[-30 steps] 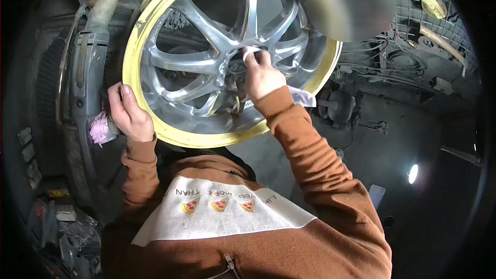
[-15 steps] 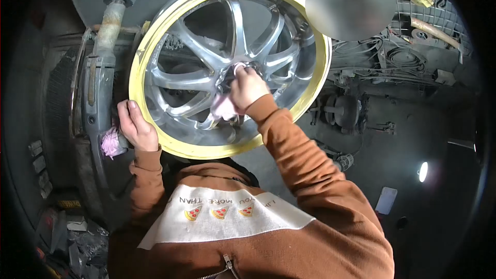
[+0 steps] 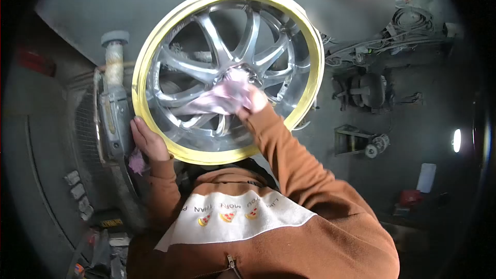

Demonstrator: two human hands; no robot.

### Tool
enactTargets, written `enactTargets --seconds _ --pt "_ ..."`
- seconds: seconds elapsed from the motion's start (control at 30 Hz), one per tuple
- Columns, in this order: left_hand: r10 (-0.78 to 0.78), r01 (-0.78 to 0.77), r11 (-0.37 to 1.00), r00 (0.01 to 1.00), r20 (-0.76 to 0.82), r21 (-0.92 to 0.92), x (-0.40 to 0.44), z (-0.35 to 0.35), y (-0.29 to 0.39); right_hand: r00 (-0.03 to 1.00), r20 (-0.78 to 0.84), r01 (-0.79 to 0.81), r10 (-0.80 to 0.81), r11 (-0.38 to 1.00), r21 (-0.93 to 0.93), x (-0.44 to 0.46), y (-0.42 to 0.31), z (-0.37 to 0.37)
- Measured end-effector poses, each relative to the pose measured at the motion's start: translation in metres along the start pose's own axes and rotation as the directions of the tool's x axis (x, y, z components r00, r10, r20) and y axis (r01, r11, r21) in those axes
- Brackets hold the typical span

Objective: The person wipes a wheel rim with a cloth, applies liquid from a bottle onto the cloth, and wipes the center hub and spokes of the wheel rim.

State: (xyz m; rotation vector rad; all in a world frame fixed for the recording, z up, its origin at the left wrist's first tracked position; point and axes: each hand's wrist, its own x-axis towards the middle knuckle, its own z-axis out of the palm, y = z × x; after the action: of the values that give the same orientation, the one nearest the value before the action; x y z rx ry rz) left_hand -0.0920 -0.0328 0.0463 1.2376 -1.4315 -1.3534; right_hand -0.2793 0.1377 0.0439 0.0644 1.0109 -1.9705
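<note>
A polished multi-spoke wheel rim (image 3: 213,36) with a yellow outer lip is tilted up in front of me. My left hand (image 3: 150,138) grips the lower left edge of that lip, its thumb side toward the rim. Bunched in my right hand (image 3: 253,102) is a pink cloth (image 3: 227,94), pressed over the hub at the centre. The cloth's loose end trails left across the lower spokes and is smeared by motion. Most of my right fingers are hidden behind the cloth.
A grey machine with a round-ended shaft (image 3: 114,64) stands close on the left. Another pink cloth (image 3: 137,162) hangs below it. Cables (image 3: 413,18) and a small motor-like device (image 3: 378,144) lie to the right. A blurred round patch covers the upper right.
My right hand has turned, and the pink cloth now spreads over the hub and sweeps left across the spokes. The view has shifted; my left hand stays at the rim's edge.
</note>
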Motion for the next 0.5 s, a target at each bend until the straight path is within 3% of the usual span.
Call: enactTargets --seconds 0.03,0.07,0.13,0.2,0.23,0.3,0.37,0.43,0.47,0.5 --pt "-0.073 0.074 0.997 0.997 0.012 -0.020 0.000 0.000 0.008 0.991 -0.040 0.120 -0.126 0.984 -0.132 -0.010 0.009 -0.007" --pt "-0.113 0.116 0.993 0.991 0.066 -0.036 0.002 -0.004 0.004 0.963 0.032 0.246 -0.268 0.823 -0.512 -0.023 0.006 -0.015" --pt "-0.122 0.125 0.991 0.991 0.060 -0.049 0.005 -0.003 0.001 0.989 0.099 0.139 -0.111 0.927 -0.347 -0.063 -0.027 -0.023" --pt "-0.080 0.080 0.997 0.996 0.040 0.008 0.003 -0.002 0.002 0.998 0.028 -0.063 0.062 0.997 0.039 -0.122 -0.075 -0.027" --pt "-0.015 0.015 1.000 1.000 -0.005 -0.013 0.002 0.000 0.003 0.988 -0.143 0.037 -0.058 0.989 -0.146 -0.147 -0.091 -0.037" --pt "0.064 -0.068 0.997 0.993 -0.101 -0.040 0.006 0.005 -0.003 0.920 -0.300 0.191 -0.250 0.958 -0.212 -0.186 -0.118 -0.052" --pt "0.051 -0.049 0.996 0.998 -0.030 0.073 0.019 -0.002 -0.001 0.922 -0.192 0.292 -0.336 0.930 -0.225 -0.225 -0.140 -0.125" --pt "0.080 -0.078 0.995 0.996 -0.030 0.068 0.032 0.012 0.028 0.808 -0.455 0.207 -0.375 0.903 -0.376 -0.250 -0.152 -0.158" --pt "0.208 -0.204 0.971 0.978 -0.018 0.121 0.061 0.007 0.007 0.660 -0.568 0.186 -0.491 0.840 -0.510 -0.244 -0.147 -0.164" --pt "0.189 -0.191 0.974 0.982 0.022 0.119 0.066 0.016 0.029 0.615 -0.613 0.134 -0.496 0.832 -0.538 -0.241 -0.142 -0.171"
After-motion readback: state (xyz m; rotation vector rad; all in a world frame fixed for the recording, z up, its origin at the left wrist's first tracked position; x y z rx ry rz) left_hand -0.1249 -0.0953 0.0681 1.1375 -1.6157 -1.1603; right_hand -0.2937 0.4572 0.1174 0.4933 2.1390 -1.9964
